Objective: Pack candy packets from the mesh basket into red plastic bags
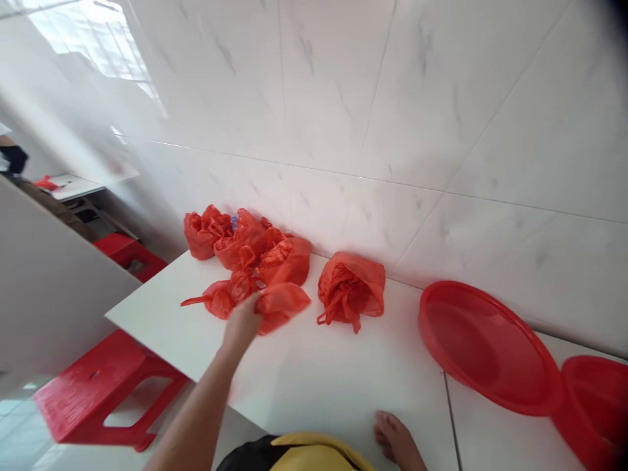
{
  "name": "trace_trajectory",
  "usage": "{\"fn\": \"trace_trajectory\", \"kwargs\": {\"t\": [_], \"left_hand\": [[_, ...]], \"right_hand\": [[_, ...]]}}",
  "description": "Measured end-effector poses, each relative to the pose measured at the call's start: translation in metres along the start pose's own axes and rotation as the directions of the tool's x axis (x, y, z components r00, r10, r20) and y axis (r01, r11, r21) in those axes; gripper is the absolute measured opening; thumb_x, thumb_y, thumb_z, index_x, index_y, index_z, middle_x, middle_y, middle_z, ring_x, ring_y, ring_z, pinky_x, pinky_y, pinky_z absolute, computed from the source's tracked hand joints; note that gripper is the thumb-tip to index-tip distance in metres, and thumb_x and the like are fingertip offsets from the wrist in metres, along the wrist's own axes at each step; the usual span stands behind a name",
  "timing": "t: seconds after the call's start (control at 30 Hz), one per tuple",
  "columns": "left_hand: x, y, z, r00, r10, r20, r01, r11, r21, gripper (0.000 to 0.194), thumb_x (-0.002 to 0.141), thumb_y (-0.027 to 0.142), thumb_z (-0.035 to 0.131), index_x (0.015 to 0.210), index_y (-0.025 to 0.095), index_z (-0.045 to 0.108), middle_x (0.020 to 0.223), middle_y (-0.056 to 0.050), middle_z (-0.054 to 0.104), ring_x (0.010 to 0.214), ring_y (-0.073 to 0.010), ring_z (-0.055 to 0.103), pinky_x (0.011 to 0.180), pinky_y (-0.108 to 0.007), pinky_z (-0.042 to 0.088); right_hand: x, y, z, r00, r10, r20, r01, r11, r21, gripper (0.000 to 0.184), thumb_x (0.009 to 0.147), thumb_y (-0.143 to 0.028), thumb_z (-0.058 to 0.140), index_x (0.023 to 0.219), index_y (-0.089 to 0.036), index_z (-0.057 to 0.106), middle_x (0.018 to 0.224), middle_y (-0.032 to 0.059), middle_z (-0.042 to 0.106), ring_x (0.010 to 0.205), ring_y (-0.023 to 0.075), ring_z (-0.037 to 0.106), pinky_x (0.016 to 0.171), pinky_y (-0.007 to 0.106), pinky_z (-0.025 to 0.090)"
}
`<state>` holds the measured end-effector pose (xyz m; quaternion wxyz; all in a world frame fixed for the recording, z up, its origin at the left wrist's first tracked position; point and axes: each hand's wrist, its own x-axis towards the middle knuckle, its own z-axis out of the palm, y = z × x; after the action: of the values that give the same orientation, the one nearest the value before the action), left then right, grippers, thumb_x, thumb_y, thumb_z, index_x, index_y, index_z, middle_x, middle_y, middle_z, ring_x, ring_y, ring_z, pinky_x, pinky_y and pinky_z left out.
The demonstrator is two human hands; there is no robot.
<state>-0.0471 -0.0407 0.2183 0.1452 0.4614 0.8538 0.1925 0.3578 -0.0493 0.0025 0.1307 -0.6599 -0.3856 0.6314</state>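
My left hand (244,322) is stretched over the white table, its fingers closed round a thin red plastic bag (283,305). That bag hangs out to the right of my fist. Just behind it sits a smaller tied red bag (220,297) with one handle trailing to the left. Several more filled red bags (289,261) cluster against the wall; what is in them is mostly hidden. My right hand (396,437) is by the table's front edge, with fingers curled in and nothing visible in them. A crumpled, open-mouthed red bag (366,278) stands apart to the right.
To the right, a large red plastic basin (490,340) leans tilted beside another red container (601,399). Red stools (93,386) stand off the table's left end by a grey partition (44,281). A marbled tile wall (333,111) runs behind the white table (324,373).
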Motion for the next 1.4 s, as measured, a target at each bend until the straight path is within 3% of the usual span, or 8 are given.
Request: {"fn": "trace_trajectory", "kwargs": {"t": [0.1,0.17,0.4,0.53,0.63,0.73,0.87,1.4], "left_hand": [[0.014,-0.012,-0.018,0.968,-0.053,-0.245,0.061,0.998,0.028,0.047,0.080,0.019,0.042,0.127,0.019,0.047,0.122,-0.012,0.058,0.111,-0.0294,0.055,0.090,-0.038,0.044],[0.019,-0.013,-0.018,0.963,-0.056,-0.264,0.070,0.997,0.044,0.056,0.083,0.035,0.046,0.135,0.016,0.037,0.132,-0.018,0.047,0.116,-0.0342,0.050,0.091,-0.044,0.044],[0.013,0.004,0.033,0.987,0.130,0.097,-0.142,0.982,0.123,0.060,0.084,0.041,0.044,0.137,0.015,0.035,0.146,-0.015,0.032,0.131,-0.0311,0.037,0.103,-0.043,0.036],[0.001,0.008,0.082,0.813,0.187,0.552,-0.293,0.950,0.110,0.065,0.080,0.036,0.046,0.140,0.013,0.034,0.142,-0.014,0.044,0.128,-0.0256,0.044,0.106,-0.038,0.033],[-0.025,0.010,0.123,0.689,0.172,0.704,-0.378,0.914,0.147,0.072,0.075,0.028,0.050,0.143,0.013,0.032,0.141,-0.014,0.046,0.130,-0.0244,0.043,0.106,-0.036,0.033],[-0.058,0.015,0.156,0.546,0.070,0.835,-0.430,0.878,0.208,0.084,0.062,0.017,0.060,0.141,0.009,0.035,0.151,-0.024,0.019,0.117,-0.0294,0.056,0.097,-0.037,0.042],[-0.080,0.022,0.171,0.558,0.063,0.827,-0.460,0.853,0.246,0.098,0.053,0.007,0.061,0.145,0.014,0.027,0.152,-0.027,0.008,0.108,-0.0312,0.062,0.090,-0.040,0.047],[-0.076,0.025,0.170,0.523,0.057,0.850,-0.451,0.865,0.219,0.093,0.059,0.015,0.058,0.145,0.007,0.022,0.149,-0.034,0.002,0.103,-0.0327,0.064,0.088,-0.041,0.048]], "right_hand": [[-0.002,0.000,0.008,0.999,-0.044,0.016,0.044,0.999,0.011,0.041,0.064,-0.057,0.060,0.083,-0.020,0.058,0.071,0.0020,0.060,0.061,0.0141,0.055,0.051,0.023,0.035],[-0.003,-0.002,0.011,0.998,-0.067,0.003,0.067,0.997,0.023,0.038,0.064,-0.054,0.059,0.079,-0.019,0.056,0.066,0.0003,0.056,0.056,0.0120,0.050,0.047,0.022,0.030],[-0.007,-0.009,0.010,0.995,-0.083,-0.051,0.085,0.995,0.044,0.027,0.066,-0.044,0.056,0.076,-0.019,0.053,0.063,-0.0011,0.053,0.053,0.0104,0.047,0.045,0.021,0.027],[-0.007,-0.010,0.010,0.995,-0.061,-0.077,0.064,0.997,0.035,0.021,0.066,-0.036,0.055,0.078,-0.018,0.054,0.061,-0.0011,0.054,0.050,0.0104,0.048,0.045,0.021,0.027],[-0.007,-0.012,0.010,0.994,-0.059,-0.092,0.063,0.997,0.038,0.018,0.068,-0.033,0.053,0.077,-0.018,0.053,0.061,-0.0008,0.056,0.050,0.0098,0.048,0.044,0.021,0.027],[-0.009,-0.015,0.009,0.994,-0.048,-0.097,0.054,0.997,0.051,0.016,0.070,-0.031,0.052,0.078,-0.017,0.053,0.062,-0.0006,0.057,0.049,0.0090,0.049,0.044,0.020,0.028],[-0.010,-0.018,0.005,0.995,-0.018,-0.096,0.025,0.997,0.078,0.015,0.070,-0.030,0.053,0.079,-0.017,0.054,0.063,0.0002,0.060,0.050,0.0088,0.052,0.045,0.019,0.030],[-0.005,-0.019,0.004,0.991,0.013,-0.131,0.000,0.996,0.095,0.007,0.074,-0.025,0.052,0.074,-0.018,0.052,0.055,-0.0013,0.059,0.044,0.0090,0.051,0.042,0.019,0.029]]}}
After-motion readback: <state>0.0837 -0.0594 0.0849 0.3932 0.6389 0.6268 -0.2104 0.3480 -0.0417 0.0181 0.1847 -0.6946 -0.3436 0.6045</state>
